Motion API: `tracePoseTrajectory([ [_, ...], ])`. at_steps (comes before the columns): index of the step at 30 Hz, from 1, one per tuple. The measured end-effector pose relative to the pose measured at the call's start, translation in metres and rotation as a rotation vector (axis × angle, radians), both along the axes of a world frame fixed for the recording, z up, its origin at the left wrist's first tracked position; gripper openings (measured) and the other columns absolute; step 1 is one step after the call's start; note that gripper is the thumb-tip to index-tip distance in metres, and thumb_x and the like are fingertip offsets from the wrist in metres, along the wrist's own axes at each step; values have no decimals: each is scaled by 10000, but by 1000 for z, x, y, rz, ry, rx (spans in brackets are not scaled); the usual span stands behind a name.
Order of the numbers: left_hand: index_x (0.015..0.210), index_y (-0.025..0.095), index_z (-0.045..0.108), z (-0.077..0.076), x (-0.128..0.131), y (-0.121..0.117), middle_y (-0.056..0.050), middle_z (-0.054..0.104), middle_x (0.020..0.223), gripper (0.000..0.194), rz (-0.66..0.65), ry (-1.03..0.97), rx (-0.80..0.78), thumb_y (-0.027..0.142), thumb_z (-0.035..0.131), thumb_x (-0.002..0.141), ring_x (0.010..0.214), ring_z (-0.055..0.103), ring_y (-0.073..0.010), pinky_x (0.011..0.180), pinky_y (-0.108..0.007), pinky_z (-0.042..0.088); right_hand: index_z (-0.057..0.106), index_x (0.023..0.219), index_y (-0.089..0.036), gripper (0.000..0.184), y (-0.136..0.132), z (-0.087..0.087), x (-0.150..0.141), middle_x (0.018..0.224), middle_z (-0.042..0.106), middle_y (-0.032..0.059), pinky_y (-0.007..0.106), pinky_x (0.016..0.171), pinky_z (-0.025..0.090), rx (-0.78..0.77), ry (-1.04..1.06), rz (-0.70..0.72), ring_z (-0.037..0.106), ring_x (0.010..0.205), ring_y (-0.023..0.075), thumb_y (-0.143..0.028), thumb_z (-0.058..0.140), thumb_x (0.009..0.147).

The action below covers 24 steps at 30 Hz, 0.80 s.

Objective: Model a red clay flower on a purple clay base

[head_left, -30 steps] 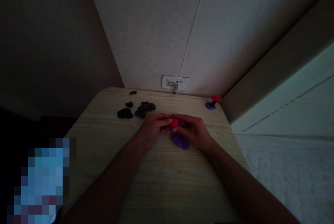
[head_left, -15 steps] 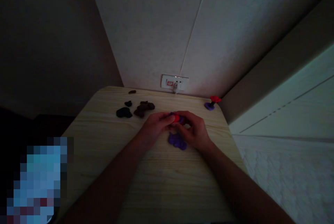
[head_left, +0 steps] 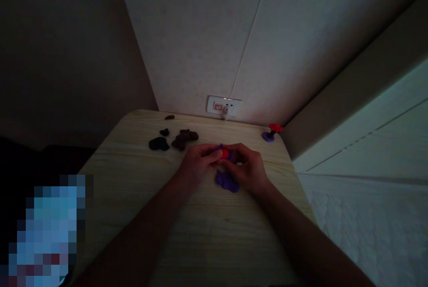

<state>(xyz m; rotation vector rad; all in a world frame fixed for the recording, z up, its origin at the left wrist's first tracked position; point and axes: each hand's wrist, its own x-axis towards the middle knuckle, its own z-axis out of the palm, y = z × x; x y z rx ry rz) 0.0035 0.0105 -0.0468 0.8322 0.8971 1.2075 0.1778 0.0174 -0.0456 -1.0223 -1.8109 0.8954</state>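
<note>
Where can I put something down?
Bare tabletop shows between the arms, nearer than the purple lump, and along the back between brown lumps and red-topped piece. It's crowded back left, at black lumps, and around left hand and right hand.

Bright red on the round clay lump [head_left: 225, 153], with purple at its edge. Deep purple on the flattened clay piece [head_left: 227, 182]; dark brown on the clustered clay bits [head_left: 183, 138], near black on the lobed lump [head_left: 158, 144]. On the clay figure [head_left: 272, 133], red on top, black along the stem, purple at the base. Pale yellowish, streaked like wood grain, across the tabletop [head_left: 200, 224]; white on the wall socket [head_left: 224, 101], orange-red on its switch [head_left: 218, 107]; faintly speckled grey over the wallpaper [head_left: 194, 42].
</note>
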Motion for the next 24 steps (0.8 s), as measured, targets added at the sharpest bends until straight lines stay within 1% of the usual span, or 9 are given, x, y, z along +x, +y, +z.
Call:
tracePoseTrajectory([
  [3,801,128,808,2,-2,2,-78,743,802,268,-31,-156,-77,315,901,633,673,601,-139,622,-266,439,662,1286,-221,592,-1,6,0,822,740,24,294,658,582,-142,169,78,690,688,166,-425,856,765],
  [6,839,115,811,3,-6,4,-102,760,897,260,-80,-248,-125,270,895,649,751,642,-153,676,-264,493,681,1316,-233,538,-1,11,3,822,760,36,328,686,604,-263,258,154,705,701,178,-455,788,838],
  [8,844,111,808,4,-7,4,-101,758,894,232,-120,-280,-138,246,885,671,746,650,-151,699,-264,522,728,1268,-238,465,0,11,4,780,765,32,343,678,609,-294,289,155,700,668,177,-462,764,862],
  [10,854,111,807,6,-8,4,-99,755,877,215,-157,-301,-136,235,876,691,743,665,-157,727,-273,549,770,1203,-243,420,2,8,3,749,769,24,344,655,609,-312,338,123,689,631,171,-453,788,840],
  [14,905,104,808,8,-7,1,-114,763,903,259,-193,-303,-157,234,882,693,779,711,-188,782,-303,586,836,1002,-234,350,5,3,-2,729,781,27,330,582,592,-338,414,-15,666,572,166,-416,894,708],
  [17,911,103,809,9,-6,1,-119,771,929,282,-155,-289,-168,231,894,674,783,722,-189,778,-301,591,847,849,-229,259,4,4,-3,698,771,34,310,525,560,-259,390,-77,646,535,163,-394,922,665],
  [19,908,106,814,9,-5,1,-113,773,911,290,-117,-270,-151,236,899,662,750,712,-174,735,-284,581,849,841,-240,173,2,6,-2,700,759,38,302,540,552,-149,321,-61,649,557,160,-369,887,731],
  [21,906,108,820,8,-4,1,-107,772,870,305,-89,-239,-128,255,904,651,701,693,-157,665,-263,553,849,886,-253,101,-1,8,-1,744,752,45,297,590,551,-20,220,-26,665,624,161,-329,821,825],
  [24,895,107,826,6,-2,1,-102,762,806,327,-56,-204,-100,287,910,636,649,656,-137,586,-239,488,840,961,-249,140,-4,10,-2,797,723,54,289,639,539,146,61,13,665,705,158,-270,705,932],
])
